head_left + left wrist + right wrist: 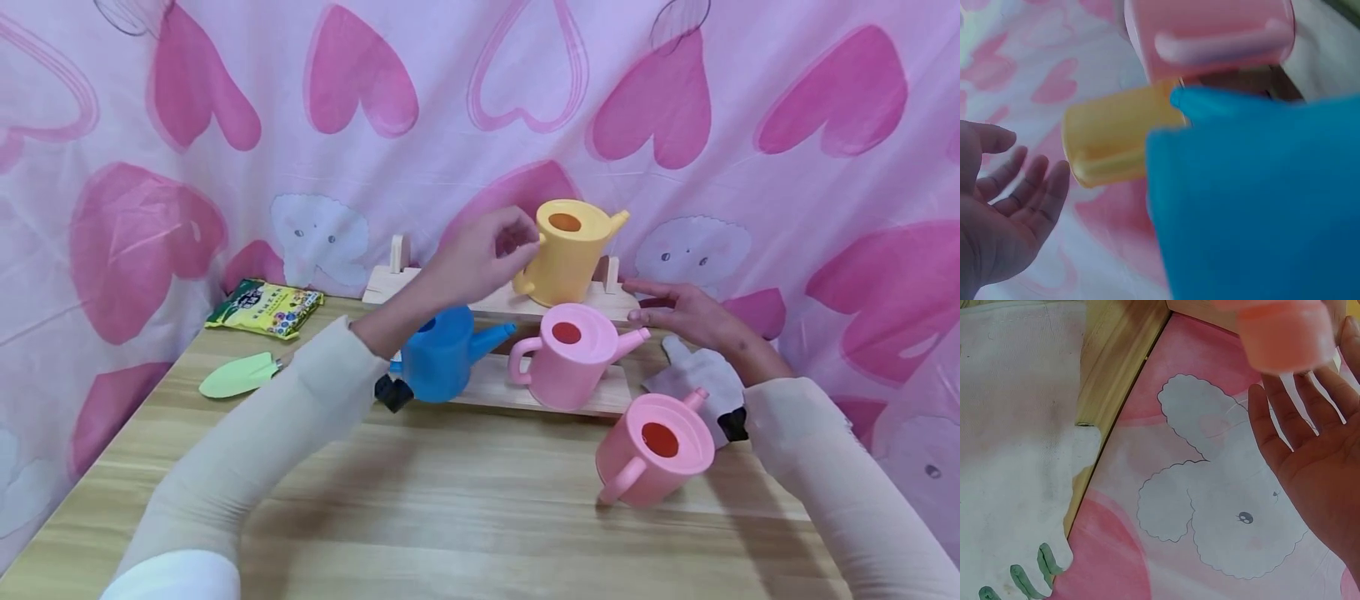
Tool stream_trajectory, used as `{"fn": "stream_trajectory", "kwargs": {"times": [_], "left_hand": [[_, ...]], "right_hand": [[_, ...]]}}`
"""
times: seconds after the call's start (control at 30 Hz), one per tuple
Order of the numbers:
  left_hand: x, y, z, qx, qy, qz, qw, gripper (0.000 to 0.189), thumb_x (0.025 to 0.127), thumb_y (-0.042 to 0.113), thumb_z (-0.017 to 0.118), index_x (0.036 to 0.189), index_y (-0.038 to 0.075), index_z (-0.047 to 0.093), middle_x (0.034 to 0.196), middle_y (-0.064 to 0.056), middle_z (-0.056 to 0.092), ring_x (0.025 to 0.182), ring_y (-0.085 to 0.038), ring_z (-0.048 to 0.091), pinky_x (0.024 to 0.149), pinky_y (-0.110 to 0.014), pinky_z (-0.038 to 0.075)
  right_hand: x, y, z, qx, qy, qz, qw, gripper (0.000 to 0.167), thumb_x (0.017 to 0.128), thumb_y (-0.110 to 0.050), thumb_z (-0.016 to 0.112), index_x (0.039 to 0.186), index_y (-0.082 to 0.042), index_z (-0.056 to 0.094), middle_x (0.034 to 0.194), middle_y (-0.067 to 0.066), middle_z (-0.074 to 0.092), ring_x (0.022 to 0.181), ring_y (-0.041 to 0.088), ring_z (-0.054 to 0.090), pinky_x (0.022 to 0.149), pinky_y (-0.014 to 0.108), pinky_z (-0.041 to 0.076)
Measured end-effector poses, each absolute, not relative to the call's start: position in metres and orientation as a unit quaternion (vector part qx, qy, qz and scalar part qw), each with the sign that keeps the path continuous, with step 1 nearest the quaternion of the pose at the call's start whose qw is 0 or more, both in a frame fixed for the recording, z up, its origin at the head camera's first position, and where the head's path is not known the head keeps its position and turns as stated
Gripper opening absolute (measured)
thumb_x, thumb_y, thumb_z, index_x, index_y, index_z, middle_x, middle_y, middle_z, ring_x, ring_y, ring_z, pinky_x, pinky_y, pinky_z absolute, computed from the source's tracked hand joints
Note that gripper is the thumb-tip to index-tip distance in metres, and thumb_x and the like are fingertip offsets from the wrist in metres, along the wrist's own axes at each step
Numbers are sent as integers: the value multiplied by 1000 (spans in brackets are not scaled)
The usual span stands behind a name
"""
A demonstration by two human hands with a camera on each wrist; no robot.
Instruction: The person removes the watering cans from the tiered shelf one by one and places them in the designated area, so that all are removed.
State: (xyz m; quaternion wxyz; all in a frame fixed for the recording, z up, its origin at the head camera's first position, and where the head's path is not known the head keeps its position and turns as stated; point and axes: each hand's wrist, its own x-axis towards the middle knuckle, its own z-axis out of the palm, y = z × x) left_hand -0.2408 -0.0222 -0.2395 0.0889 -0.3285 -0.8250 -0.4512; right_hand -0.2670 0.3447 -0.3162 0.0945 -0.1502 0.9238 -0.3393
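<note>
A yellow watering can (562,271) stands on the upper step of a wooden stand (381,287). Beside its handle is my left hand (487,254), fingers loosely bent; the left wrist view shows nothing in that hand (1010,219). On the lower step stand a blue watering can (438,362), partly behind my left forearm, and a light pink one (570,371). My right hand (686,312) reaches to the stand's right end, fingers extended near the light pink can's spout; whether they touch the stand, I cannot tell. A deeper pink watering can (637,467) sits on the table at front right.
A light green trowel (238,375) and a yellow-green packet (266,308) lie left on the wooden table (450,517). Under my right forearm lies a greyish glove-like cloth (708,379). A heart-patterned pink curtain (450,75) hangs right behind the stand.
</note>
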Motion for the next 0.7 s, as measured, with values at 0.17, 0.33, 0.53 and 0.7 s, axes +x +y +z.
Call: {"fn": "stream_trajectory", "kwargs": {"times": [0.17,0.33,0.53,0.7], "left_hand": [[-260,-19,-235,-270,-857,-434,63,24,98,20,72,116,7,65,105,-3,65,95,-17,60,75,-24,57],[-268,-14,-238,-228,-887,-401,29,27,98,27,72,119,10,68,108,0,66,94,-15,61,72,-21,57],[-269,-11,-243,-229,-891,-393,-13,28,102,30,67,118,6,68,99,-5,67,87,-20,60,70,-26,57],[-269,-11,-245,-222,-888,-401,-37,25,104,25,64,118,5,65,93,-9,65,78,-23,57,66,-28,57]], "right_hand": [[-266,345,-317,-152,924,-339,90,68,97,-34,75,157,-17,46,159,16,42,133,43,51,99,61,49],[-267,343,-318,-152,924,-338,90,69,97,-36,74,157,-18,46,159,16,41,133,45,51,99,62,49],[-267,343,-319,-152,925,-339,84,69,97,-35,75,156,-16,46,159,17,41,133,44,51,99,61,49],[-267,343,-320,-151,925,-337,89,70,96,-36,75,157,-18,45,159,17,40,133,44,51,98,62,49]]}}
